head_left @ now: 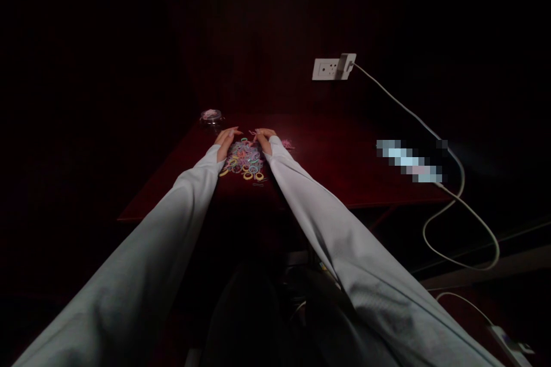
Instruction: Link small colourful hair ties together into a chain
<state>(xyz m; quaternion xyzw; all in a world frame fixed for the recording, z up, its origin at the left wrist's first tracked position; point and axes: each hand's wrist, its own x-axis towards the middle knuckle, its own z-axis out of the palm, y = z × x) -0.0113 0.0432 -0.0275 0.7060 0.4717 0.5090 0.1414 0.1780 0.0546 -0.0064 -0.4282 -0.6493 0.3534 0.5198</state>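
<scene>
A heap of small coloured hair ties (pixel 244 155) lies on the dark red table, mostly pale purple, with yellow, pink and green loops among them. My left hand (pixel 226 139) rests at the heap's left edge, its fingers stretched out towards the middle and nothing visible in them. On the opposite side my right hand (pixel 264 139) curls its fingers inward, with a thin pink hair tie (pixel 252 132) at the fingertips. A few pink hair ties (pixel 287 143) lie apart, just beyond my right wrist. Yellow loops sit at the heap's near edge.
At the table's (pixel 327 178) far left stands a clear jar (pixel 211 117) with something pale pink on top. A blurred bright device (pixel 408 161) lies to the right, joined by a white cable (pixel 462 183) to a wall socket (pixel 326 69). Lower right shows a power strip (pixel 510 344).
</scene>
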